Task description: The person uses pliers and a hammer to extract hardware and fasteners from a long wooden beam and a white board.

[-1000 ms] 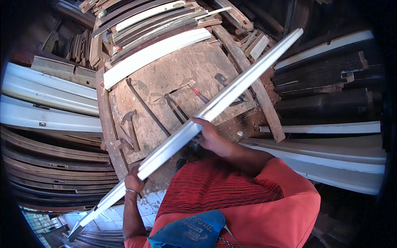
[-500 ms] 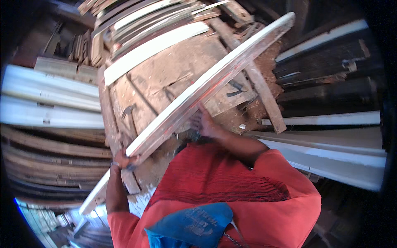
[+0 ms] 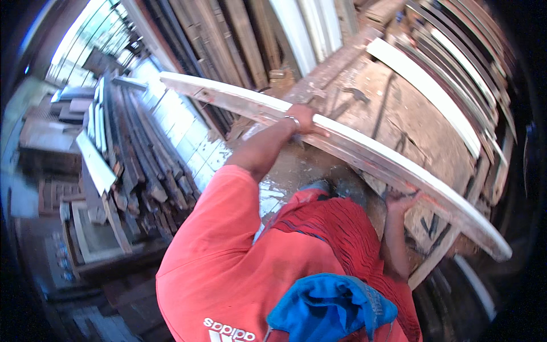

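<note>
A long wooden board (image 3: 364,151), white along its upper edge with reddish stains on its worn face, lies slantwise across the view in front of me. Over its top edge wraps my left hand (image 3: 301,119), closed on it. Farther right, my right hand (image 3: 400,200) grips the lower side of the same board, its fingers partly hidden. Beyond the board, a claw hammer (image 3: 356,94) rests on the wooden worktable (image 3: 419,91) beside a long thin bar (image 3: 385,102). Near my right hand, a small dark tool (image 3: 433,226) lies partly behind the board.
White and brown planks (image 3: 236,45) stand past the board's left half. Stacked strips (image 3: 467,62) lie at the table's far side, by a loose white board (image 3: 433,94). Left, a big pile of timber (image 3: 142,148) sits beside a tiled floor (image 3: 185,137).
The view has swung to the left, bringing the timber pile and tiled floor into sight. The board now slopes down to the right in the picture; both hands still hold it.
</note>
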`<action>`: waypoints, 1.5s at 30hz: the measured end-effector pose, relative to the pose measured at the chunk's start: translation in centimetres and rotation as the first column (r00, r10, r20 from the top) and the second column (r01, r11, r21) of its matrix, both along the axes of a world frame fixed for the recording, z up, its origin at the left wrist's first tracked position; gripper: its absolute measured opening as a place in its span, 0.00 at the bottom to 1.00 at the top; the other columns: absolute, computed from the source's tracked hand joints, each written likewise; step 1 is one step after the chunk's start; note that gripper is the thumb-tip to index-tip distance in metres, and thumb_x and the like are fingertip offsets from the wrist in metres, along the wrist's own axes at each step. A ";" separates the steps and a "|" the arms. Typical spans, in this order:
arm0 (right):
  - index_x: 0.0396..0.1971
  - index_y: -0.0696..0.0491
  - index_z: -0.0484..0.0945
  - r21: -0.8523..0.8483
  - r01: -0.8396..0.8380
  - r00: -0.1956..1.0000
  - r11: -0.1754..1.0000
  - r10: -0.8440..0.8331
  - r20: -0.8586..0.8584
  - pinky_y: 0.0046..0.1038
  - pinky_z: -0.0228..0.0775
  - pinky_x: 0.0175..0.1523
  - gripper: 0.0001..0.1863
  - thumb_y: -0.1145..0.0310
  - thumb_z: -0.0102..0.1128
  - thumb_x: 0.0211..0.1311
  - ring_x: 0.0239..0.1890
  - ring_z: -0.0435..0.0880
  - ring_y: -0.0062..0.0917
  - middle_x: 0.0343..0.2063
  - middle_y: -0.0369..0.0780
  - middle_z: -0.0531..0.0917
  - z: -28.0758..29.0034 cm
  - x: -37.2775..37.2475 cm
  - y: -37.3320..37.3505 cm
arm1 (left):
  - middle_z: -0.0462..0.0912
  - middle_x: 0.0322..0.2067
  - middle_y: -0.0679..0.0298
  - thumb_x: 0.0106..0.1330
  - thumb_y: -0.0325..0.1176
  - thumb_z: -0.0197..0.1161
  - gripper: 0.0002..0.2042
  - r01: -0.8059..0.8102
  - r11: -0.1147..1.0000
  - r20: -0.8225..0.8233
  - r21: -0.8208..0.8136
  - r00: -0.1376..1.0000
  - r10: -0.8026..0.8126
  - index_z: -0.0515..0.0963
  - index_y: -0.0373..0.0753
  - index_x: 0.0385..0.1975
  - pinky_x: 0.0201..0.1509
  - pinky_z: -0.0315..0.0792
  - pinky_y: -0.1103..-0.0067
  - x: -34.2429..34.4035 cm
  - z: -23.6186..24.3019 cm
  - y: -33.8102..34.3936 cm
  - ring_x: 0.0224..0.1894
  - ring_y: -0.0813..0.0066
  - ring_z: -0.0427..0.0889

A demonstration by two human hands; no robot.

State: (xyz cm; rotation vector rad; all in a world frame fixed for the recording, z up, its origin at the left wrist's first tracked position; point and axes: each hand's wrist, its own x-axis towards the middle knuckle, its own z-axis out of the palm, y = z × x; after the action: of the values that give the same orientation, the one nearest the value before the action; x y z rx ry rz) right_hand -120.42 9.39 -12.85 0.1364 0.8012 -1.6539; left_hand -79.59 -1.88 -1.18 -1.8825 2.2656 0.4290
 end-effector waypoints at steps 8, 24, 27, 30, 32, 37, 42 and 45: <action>0.68 0.39 0.66 -0.112 -0.104 0.991 0.988 0.112 0.072 0.50 0.65 0.67 0.43 0.29 0.57 0.58 0.65 0.70 0.41 0.63 0.39 0.73 -0.7 -3.0 1.5 | 0.86 0.44 0.48 0.40 0.81 0.64 0.49 -0.048 0.989 -0.104 0.143 0.993 0.063 0.84 0.35 0.45 0.55 0.75 0.61 -0.3 0.4 0.0 0.50 0.50 0.84; 0.63 0.49 0.72 0.630 -0.527 0.591 0.571 0.778 -0.211 0.35 0.76 0.47 0.30 0.50 0.63 0.67 0.43 0.82 0.29 0.43 0.43 0.81 7.2 -3.8 9.1 | 0.87 0.31 0.53 0.59 0.54 0.71 0.23 -0.315 0.948 -0.714 -0.036 0.672 0.196 0.85 0.36 0.32 0.44 0.77 0.69 -6.0 -7.3 -2.6 0.36 0.60 0.86; 0.54 0.54 0.80 0.522 -0.508 0.467 0.685 0.728 -0.502 0.25 0.73 0.34 0.21 0.57 0.65 0.69 0.30 0.81 0.19 0.30 0.37 0.83 6.7 -2.0 8.5 | 0.87 0.30 0.56 0.60 0.51 0.71 0.20 -0.408 0.912 -0.549 -0.045 0.773 0.319 0.84 0.37 0.30 0.43 0.77 0.70 -5.1 -10.2 -0.1 0.35 0.66 0.87; 0.48 0.59 0.82 0.360 -0.422 0.208 0.832 0.475 -0.855 0.22 0.72 0.36 0.17 0.64 0.68 0.67 0.31 0.79 0.14 0.28 0.36 0.82 7.9 1.6 4.4 | 0.87 0.31 0.52 0.57 0.51 0.72 0.19 -0.537 0.837 -0.596 0.103 0.640 0.484 0.84 0.40 0.34 0.46 0.78 0.64 -2.0 -14.1 -0.3 0.38 0.53 0.87; 0.48 0.60 0.81 0.277 -0.388 -0.091 0.879 0.263 -0.961 0.26 0.75 0.40 0.18 0.66 0.70 0.63 0.33 0.83 0.22 0.30 0.40 0.84 8.7 4.1 0.1 | 0.87 0.35 0.51 0.53 0.52 0.75 0.24 -0.770 0.634 -0.675 0.069 0.432 0.598 0.83 0.38 0.41 0.48 0.77 0.64 0.2 -16.5 -2.0 0.40 0.53 0.87; 0.55 0.59 0.75 0.776 -0.263 -0.480 0.573 0.621 -0.620 0.42 0.76 0.56 0.33 0.52 0.71 0.57 0.50 0.84 0.48 0.44 0.53 0.85 6.6 10.0 -9.7 | 0.81 0.55 0.47 0.43 0.56 0.80 0.46 -0.779 0.596 -0.550 0.196 0.415 0.724 0.72 0.34 0.60 0.63 0.72 0.67 1.2 -14.1 -6.3 0.56 0.49 0.80; 0.67 0.55 0.59 0.884 -0.095 -0.607 0.458 0.677 -0.416 0.44 0.73 0.59 0.43 0.53 0.70 0.56 0.53 0.82 0.50 0.49 0.57 0.82 2.0 12.3 -13.8 | 0.82 0.52 0.46 0.41 0.55 0.81 0.46 -0.726 0.686 -0.695 -0.054 0.521 0.496 0.72 0.35 0.60 0.61 0.73 0.65 -0.9 -13.2 -7.1 0.55 0.49 0.81; 0.67 0.54 0.62 0.837 -0.106 -0.626 0.536 0.618 -0.475 0.41 0.74 0.59 0.46 0.54 0.74 0.52 0.54 0.83 0.47 0.49 0.57 0.83 0.3 11.8 -14.1 | 0.83 0.47 0.49 0.47 0.52 0.78 0.40 -0.749 0.645 -0.592 0.152 0.454 0.666 0.73 0.38 0.59 0.58 0.75 0.63 -0.8 -11.6 -8.8 0.52 0.49 0.82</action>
State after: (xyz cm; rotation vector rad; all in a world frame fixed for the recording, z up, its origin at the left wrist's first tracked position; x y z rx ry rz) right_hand -108.65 -4.71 -12.60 -1.5817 2.0156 -0.0034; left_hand -80.38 -10.72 -12.75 -3.1107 1.6021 1.1730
